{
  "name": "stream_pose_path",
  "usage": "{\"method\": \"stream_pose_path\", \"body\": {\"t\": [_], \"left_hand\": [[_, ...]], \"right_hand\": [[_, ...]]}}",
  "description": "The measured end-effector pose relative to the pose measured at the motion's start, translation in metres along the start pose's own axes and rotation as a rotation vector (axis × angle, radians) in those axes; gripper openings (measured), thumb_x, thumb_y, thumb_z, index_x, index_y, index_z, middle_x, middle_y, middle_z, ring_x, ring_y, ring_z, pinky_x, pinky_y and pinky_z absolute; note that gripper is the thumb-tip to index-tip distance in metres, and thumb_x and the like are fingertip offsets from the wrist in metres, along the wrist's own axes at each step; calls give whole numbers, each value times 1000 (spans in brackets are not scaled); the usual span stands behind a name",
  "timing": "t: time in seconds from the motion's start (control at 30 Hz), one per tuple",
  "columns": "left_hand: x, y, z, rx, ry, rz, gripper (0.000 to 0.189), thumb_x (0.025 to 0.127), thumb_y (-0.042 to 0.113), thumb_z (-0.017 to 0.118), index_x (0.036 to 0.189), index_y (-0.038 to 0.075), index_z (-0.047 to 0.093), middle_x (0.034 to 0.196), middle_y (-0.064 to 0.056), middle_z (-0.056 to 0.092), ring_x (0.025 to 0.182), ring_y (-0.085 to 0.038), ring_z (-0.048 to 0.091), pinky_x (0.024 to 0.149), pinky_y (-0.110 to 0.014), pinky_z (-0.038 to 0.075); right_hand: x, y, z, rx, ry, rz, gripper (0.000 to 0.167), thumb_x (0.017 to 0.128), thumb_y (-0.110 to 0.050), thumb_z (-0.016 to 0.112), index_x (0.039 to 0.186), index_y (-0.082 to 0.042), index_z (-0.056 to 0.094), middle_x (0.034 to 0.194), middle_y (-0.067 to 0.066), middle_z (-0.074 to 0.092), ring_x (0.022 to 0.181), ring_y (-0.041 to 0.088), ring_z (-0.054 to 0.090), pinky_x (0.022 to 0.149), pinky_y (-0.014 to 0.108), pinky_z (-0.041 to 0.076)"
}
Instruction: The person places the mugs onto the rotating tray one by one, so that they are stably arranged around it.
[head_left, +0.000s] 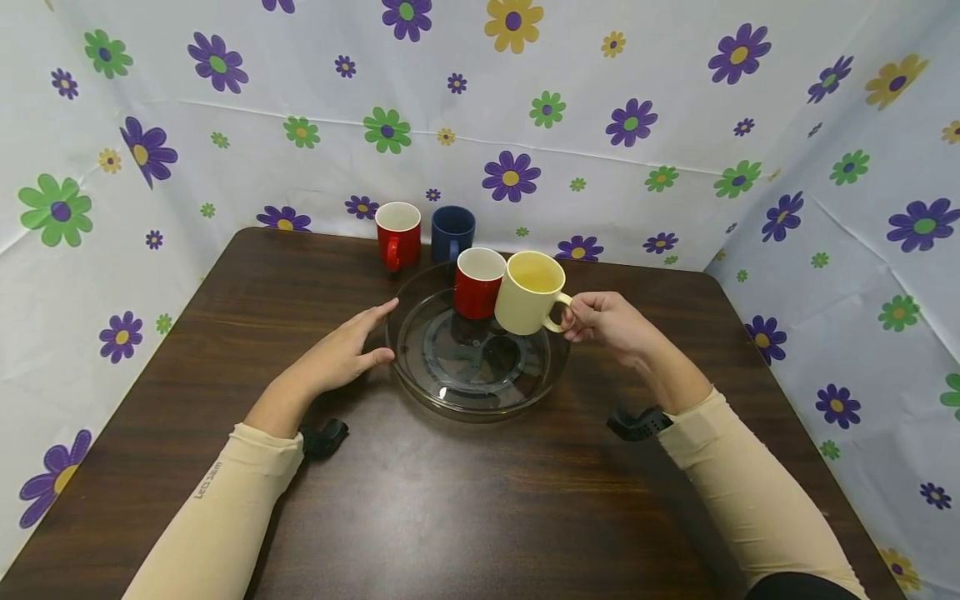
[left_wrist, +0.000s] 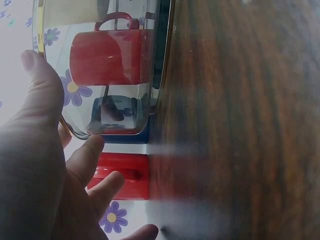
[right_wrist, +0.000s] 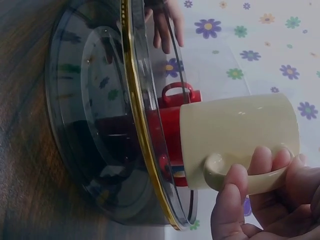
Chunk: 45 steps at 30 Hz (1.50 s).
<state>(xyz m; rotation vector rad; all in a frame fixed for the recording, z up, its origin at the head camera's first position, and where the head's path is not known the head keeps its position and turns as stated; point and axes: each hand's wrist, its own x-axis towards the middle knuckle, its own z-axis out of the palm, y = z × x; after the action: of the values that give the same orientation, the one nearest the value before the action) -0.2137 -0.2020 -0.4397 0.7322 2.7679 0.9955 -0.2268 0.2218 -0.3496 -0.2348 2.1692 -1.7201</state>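
Note:
My right hand point(head_left: 611, 325) pinches the handle of a pale yellow mug point(head_left: 521, 304), held up over the right side of a round, see-through smoky bowl point(head_left: 457, 410). In the right wrist view, the yellow mug point(right_wrist: 240, 130) is above the bowl's gold-banded rim point(right_wrist: 137, 107), fingers curled through its handle. Inside the bowl stands a red mug point(head_left: 472, 296) with a white interior, right beside the yellow one. My left hand point(head_left: 337, 354) is at the bowl's left side, fingers spread and fairly straight. The left wrist view has its fingertips point(left_wrist: 95, 145) right at the bowl's wall.
Behind the bowl, at the table's far edge, stand another red mug point(head_left: 401, 242) and a dark blue mug point(head_left: 452, 229). The brown wooden table point(head_left: 480, 500) is walled in by a white flower-patterned sheet point(head_left: 450, 108) at the back and sides.

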Motion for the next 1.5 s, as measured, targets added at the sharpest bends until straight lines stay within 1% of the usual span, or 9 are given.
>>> {"method": "stream_pose_path", "body": {"t": [0.2,0.37,0.57,0.77,0.97,1.1,1.23,1.5], "left_hand": [[0,-2,2,-1,5,2,84,98,39,66,164,19,18,165,-18,25,150,-43,26,117,-66,24],[1,-2,2,-6,-8,-17,85,98,41,66,164,20,17,166,-17,24,150,-41,26,117,-65,23],[2,-2,0,-10,-14,-24,86,97,42,66,164,20,16,166,-17,23,150,-42,25,117,-65,23],[2,-4,0,-10,-20,-31,86,98,44,65,164,21,16,167,-16,22,151,-41,24,118,-64,23],[3,-4,-1,-9,-25,-33,85,98,41,65,164,21,16,167,-16,22,151,-41,24,118,-64,22],[3,-3,-1,-10,-19,-23,84,99,37,66,164,20,16,166,-17,22,151,-41,24,118,-65,22],[3,-4,0,-11,-13,-15,84,99,37,66,164,19,17,166,-18,23,150,-43,26,117,-65,23],[3,-4,-1,-13,-18,-21,85,98,40,66,164,21,16,166,-16,23,150,-40,26,118,-64,23]], "right_hand": [[0,3,4,-30,-4,19,31,109,-9,42,89,2,63,84,4,65,74,13,66,73,27,57],[2,7,7,-62,-6,35,30,109,-8,42,91,5,62,85,6,65,74,15,66,72,29,58],[4,10,8,-65,-5,32,31,109,-8,42,91,7,62,84,5,65,73,14,66,69,26,57],[5,9,10,-72,-13,38,31,109,-8,43,91,8,62,83,7,66,73,14,66,70,26,57],[6,8,13,-70,-10,58,32,109,-9,43,91,8,62,83,7,66,73,15,68,69,26,58],[6,9,14,-79,-3,70,32,109,-9,43,93,10,61,83,7,66,72,15,69,68,25,58],[6,9,15,-106,0,72,32,110,-10,42,95,12,61,84,8,66,72,16,69,68,26,58],[7,9,20,-179,-1,90,33,110,-13,43,94,10,61,85,8,65,70,16,68,66,27,58]]}}
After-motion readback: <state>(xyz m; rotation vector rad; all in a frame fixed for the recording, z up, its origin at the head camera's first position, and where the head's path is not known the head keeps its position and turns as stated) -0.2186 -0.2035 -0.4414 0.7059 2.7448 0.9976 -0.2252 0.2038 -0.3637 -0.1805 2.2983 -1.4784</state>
